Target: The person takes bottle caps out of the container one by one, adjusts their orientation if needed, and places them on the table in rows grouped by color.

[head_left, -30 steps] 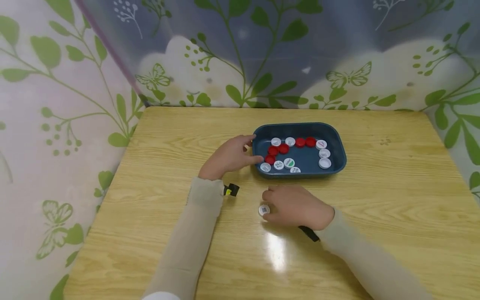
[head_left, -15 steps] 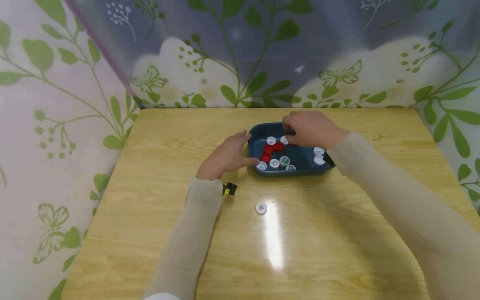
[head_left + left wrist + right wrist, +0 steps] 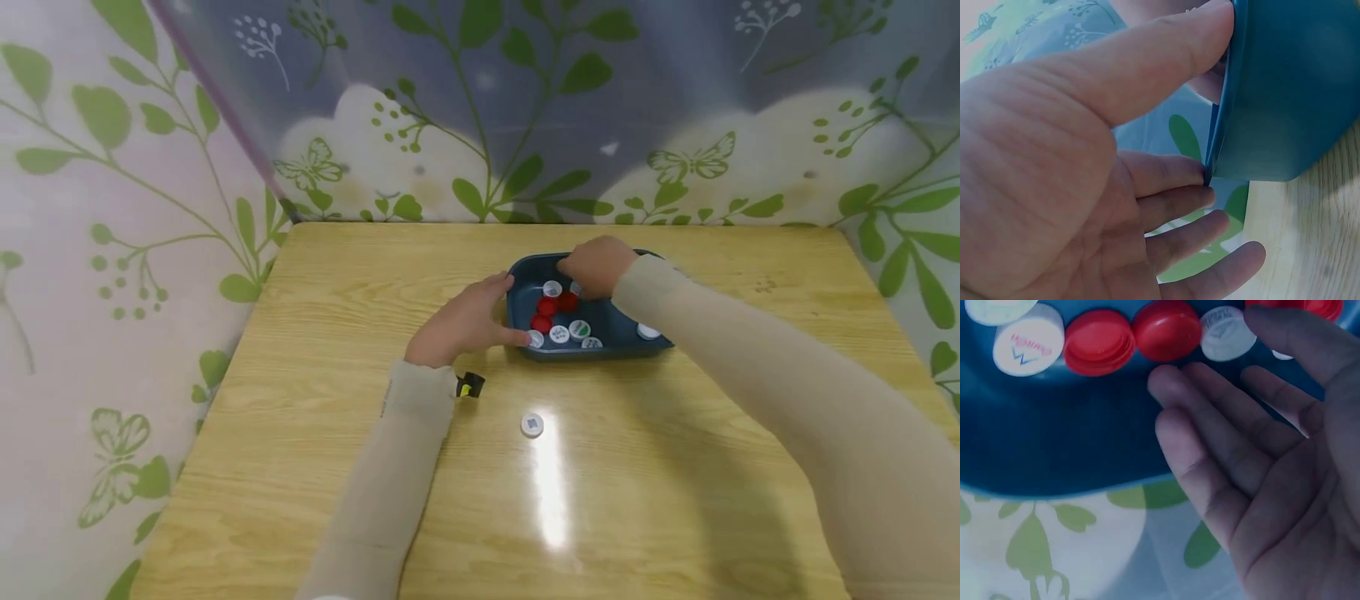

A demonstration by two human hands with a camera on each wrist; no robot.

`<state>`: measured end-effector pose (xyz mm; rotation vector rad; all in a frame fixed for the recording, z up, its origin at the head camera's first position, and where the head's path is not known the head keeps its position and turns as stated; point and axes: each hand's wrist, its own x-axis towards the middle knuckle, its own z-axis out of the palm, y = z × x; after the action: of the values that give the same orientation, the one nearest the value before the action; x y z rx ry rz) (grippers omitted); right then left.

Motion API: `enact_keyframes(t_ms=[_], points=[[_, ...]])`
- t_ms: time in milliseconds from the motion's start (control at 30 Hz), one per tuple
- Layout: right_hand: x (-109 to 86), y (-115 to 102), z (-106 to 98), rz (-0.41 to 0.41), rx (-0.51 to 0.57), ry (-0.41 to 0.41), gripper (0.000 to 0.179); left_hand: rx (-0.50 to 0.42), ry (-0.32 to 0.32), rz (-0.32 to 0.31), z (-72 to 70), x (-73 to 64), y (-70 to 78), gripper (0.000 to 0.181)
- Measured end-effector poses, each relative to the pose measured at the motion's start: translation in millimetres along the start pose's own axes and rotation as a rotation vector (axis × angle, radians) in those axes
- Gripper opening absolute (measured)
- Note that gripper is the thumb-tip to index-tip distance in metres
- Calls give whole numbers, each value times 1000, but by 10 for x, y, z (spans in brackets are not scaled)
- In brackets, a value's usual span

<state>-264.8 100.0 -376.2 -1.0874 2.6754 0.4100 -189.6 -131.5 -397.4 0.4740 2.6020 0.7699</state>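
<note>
A dark blue plastic tray point(image 3: 615, 354) holds red and white bottle caps. At its left end is my left hand point(image 3: 465, 321), thumb on the near-left rim and fingertips against the far part of that end. In the left wrist view the fingers point(image 3: 1179, 206) are spread and mostly straight. My right hand point(image 3: 597, 265) reaches into the far side of the tray. Its thumb lies by a white cap point(image 3: 1229, 334) in the right wrist view, beside a red cap point(image 3: 1168, 330), and its other fingers are loosely bent with nothing between them. One white cap point(image 3: 532, 425) lies on the table.
The wooden table point(image 3: 330, 300) ends at a patterned cloth backdrop point(image 3: 525, 108). My right forearm point(image 3: 757, 358) crosses over the tray's right end, hiding some caps there. A red cap point(image 3: 542, 323) and several white ones sit toward the tray's near-left corner.
My right hand has left the white cap on the table and moved up into the tray, then slightly further along its far side. The left hand keeps its place at the tray's left end.
</note>
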Motion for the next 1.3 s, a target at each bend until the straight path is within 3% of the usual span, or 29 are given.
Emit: enact_keyframes(t_ms=[433,733,933,1033,1200,1300], points=[[111,82,191,-29,161,-20,5,-19,-8,-14,-2,-7,35,102],[87,-99,32,-9,46,-21,5,1,-14,-19,6,-9,42,102],[144,-94,77,28,68,-48,6,-15,-17,-11,23,9,53,114],[157,-75,103,35,98,-69,5,-14,65,-7,58,49,46,101],[166,-54,111,47,134,-83,6,36,314,-62,136,227,30,60],[174,-35,112,64,151,-90,7,99,383,-86,210,335,32,49]])
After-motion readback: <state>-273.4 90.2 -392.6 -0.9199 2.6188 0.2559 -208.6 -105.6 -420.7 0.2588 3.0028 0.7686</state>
